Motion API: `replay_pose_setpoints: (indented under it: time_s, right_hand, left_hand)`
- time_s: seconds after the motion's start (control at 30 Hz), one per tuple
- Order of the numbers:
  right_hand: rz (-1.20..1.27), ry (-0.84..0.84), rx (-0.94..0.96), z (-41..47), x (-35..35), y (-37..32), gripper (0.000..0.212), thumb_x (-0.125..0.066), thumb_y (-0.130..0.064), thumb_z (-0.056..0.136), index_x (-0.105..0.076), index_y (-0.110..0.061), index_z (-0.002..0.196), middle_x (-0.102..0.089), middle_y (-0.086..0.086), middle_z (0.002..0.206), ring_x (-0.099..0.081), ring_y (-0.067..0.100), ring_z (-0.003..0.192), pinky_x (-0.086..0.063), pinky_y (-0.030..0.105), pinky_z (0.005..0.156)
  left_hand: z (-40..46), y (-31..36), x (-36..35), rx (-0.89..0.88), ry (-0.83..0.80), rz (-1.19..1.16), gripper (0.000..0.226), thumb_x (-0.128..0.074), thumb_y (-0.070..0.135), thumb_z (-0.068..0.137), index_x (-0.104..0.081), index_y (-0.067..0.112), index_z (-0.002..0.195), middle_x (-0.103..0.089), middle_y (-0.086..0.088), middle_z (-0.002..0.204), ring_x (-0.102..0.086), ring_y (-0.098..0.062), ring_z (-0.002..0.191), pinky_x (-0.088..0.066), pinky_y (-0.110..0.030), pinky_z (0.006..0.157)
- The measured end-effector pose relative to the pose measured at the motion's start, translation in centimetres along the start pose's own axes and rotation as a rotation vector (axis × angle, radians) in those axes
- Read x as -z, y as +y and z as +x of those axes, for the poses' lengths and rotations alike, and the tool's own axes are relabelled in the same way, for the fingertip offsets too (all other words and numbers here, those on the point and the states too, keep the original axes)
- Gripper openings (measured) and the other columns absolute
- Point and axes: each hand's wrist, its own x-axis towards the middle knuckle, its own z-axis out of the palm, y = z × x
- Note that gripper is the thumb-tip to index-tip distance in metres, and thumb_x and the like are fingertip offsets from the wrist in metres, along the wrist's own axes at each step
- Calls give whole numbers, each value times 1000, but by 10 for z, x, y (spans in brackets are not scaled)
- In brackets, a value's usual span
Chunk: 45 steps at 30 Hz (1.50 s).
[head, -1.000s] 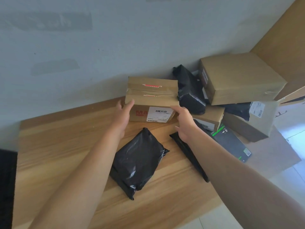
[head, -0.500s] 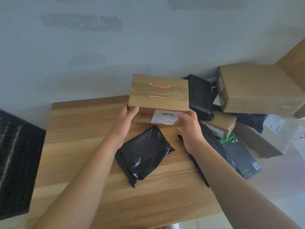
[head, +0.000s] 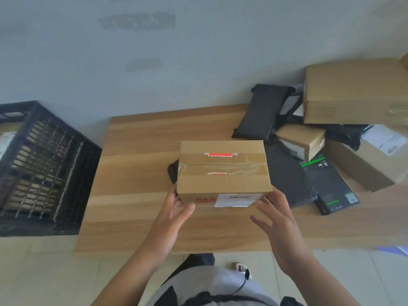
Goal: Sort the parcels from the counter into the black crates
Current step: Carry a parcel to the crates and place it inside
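I hold the taped cardboard box (head: pixel 223 171) between my left hand (head: pixel 176 208) and right hand (head: pixel 276 215) above the counter (head: pixel 136 164), the black crate (head: pixel 42 166) well to my left, several parcels (head: pixel 344 138) left unsorted.

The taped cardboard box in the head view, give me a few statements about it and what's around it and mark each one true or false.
1. Both the left hand and the right hand hold the taped cardboard box. True.
2. The box's top is sealed with clear tape. True.
3. The black crate stands on the person's right. False: it stands on the left, beside the wooden counter.
4. The box carries no label. False: a white label shows on its near side.
5. The other parcels lie on the counter's right. True.
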Motion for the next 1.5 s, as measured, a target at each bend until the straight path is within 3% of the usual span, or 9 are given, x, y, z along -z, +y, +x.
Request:
replay_pose_setpoints:
  time_s: [0.1,0.5,0.67,0.8,0.9,1.07,1.23,1.37,1.5]
  right_hand:
    - [-53,-35,-31,-19,17,19,52,-67,-32,83,-57,-39,133,-69,-15,127,-60,9,125,-49,42,101]
    - [-262,-184,-108,-47,46,65,57,-67,-35,75,-50,-33,130,-65,-20,124,-56,-2,123,-49,29,87]
    - [-357,-253,-124,-47,54,72,69,-72,-39,75,-43,-40,138,-52,-20,141,-43,12,139,-40,50,114]
    - [-457,-235,-59,-46,50,58,69,-80,-32,87,-33,-46,136,-42,-10,149,-38,13,138,-36,42,111]
    - [-906,-223,216,-32,39,32,93,-81,-44,82,-18,-46,150,-23,-6,162,-24,22,148,-32,49,117]
    - [-1800,-531,552,-1,-20,-10,134,-78,-74,68,17,-45,158,22,2,171,21,34,157,0,65,123]
    - [-2011,-642,430,28,-76,-7,146,-86,-72,57,15,-46,159,12,7,172,3,46,157,-9,75,118]
    - [-2041,-610,443,33,-83,2,137,-89,-71,51,-7,-45,158,-21,11,163,-31,45,145,-30,71,111]
    - [-2013,-578,481,30,-73,2,137,-88,-70,54,-2,-44,157,-28,14,156,-34,44,141,-35,67,109]
  left_hand:
    - [-25,-31,-5,73,10,17,66,-70,80,69,-39,70,126,-50,28,143,-42,-4,142,-31,-47,122]
    - [-61,-88,-28,26,167,-200,95,-78,58,68,-39,34,152,-52,11,152,-40,-10,147,-31,-48,124]
    - [-57,-97,-35,40,206,-257,70,-66,42,82,-44,30,148,-58,8,145,-54,-3,132,-44,-38,114]
    - [-55,-112,-38,46,241,-290,66,-63,43,90,-41,26,150,-49,3,152,-51,-5,135,-41,-39,117]
    - [-59,-122,-44,105,282,-377,58,-56,41,104,-31,30,155,-41,6,154,-44,-16,139,-35,-45,122]
    - [-71,-137,-61,173,327,-513,52,-51,37,106,-35,26,155,-36,-2,160,-35,-27,149,-37,-48,117]
    - [-70,-128,-59,197,359,-556,28,-49,30,108,-45,28,136,-35,-9,162,-37,-30,148,-39,-50,117]
    - [-76,-119,-56,200,403,-602,30,-52,35,105,-45,28,133,-40,-10,159,-42,-31,144,-42,-51,114]
    - [-83,-121,-54,198,431,-636,34,-52,34,106,-46,26,138,-39,-13,160,-42,-33,144,-45,-48,110]
